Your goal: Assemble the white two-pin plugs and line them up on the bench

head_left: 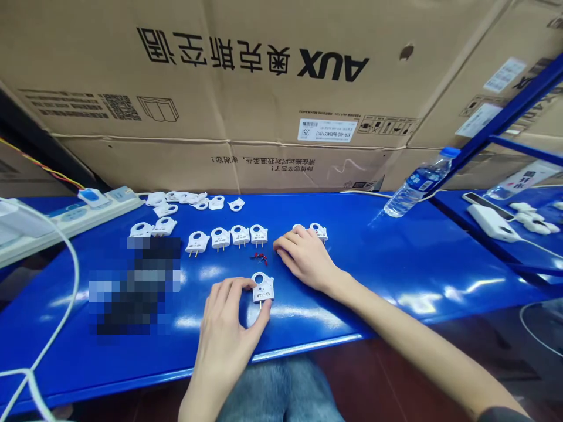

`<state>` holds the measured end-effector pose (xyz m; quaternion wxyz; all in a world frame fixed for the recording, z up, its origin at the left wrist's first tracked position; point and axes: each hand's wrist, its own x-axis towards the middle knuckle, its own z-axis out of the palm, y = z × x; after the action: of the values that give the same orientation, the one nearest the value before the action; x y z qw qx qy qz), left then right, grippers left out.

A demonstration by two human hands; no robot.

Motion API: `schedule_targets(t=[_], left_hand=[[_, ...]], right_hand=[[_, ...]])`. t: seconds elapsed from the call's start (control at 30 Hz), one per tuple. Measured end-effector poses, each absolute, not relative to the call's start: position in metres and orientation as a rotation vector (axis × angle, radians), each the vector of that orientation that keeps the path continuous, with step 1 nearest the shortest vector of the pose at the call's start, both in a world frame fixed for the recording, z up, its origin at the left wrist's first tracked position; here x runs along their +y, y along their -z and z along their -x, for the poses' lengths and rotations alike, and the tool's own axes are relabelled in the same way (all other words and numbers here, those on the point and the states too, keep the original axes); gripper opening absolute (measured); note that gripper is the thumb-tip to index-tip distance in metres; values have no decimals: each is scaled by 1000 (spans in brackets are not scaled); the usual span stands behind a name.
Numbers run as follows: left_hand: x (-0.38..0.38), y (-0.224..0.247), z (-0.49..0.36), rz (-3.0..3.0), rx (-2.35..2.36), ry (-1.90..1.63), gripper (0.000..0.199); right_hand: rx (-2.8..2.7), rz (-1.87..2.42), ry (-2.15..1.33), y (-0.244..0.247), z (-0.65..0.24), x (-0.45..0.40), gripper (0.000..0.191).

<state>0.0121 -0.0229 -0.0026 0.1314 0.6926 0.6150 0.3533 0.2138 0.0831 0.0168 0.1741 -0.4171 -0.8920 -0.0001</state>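
Between the thumb and fingers of my left hand (233, 319) is a white two-pin plug housing (265, 291) with a round hole, its pins toward me. My right hand (308, 258) is palm down on the table with its fingers curled in. Whatever those fingers hold, if anything, is hidden. Just beyond its knuckles a white plug housing (299, 227) partly shows, with another plug housing (318, 231) to its right. Small red and dark parts (260, 257) lie between my hands. Several similar plug housings (240, 235) stand in a row to the left.
More white pieces (185, 198) lie at the back left of the blue table (369, 269). A power strip (74, 217) and white cable run along the left. A water bottle (417, 183) leans at the back right, near a blue metal frame (505, 105). Large cartons (246, 117) stand behind.
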Motion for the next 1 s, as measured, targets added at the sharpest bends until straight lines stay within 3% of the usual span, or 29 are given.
schedule_targets(t=[0.53, 1.0], left_hand=[[-24, 5, -10, -2056, 1735, -919, 21], [-23, 3, -10, -2009, 1714, -902, 21]], right_hand=[[-2272, 864, -729, -18, -210, 75, 11], [-2374, 842, -810, -22, -211, 71, 12]])
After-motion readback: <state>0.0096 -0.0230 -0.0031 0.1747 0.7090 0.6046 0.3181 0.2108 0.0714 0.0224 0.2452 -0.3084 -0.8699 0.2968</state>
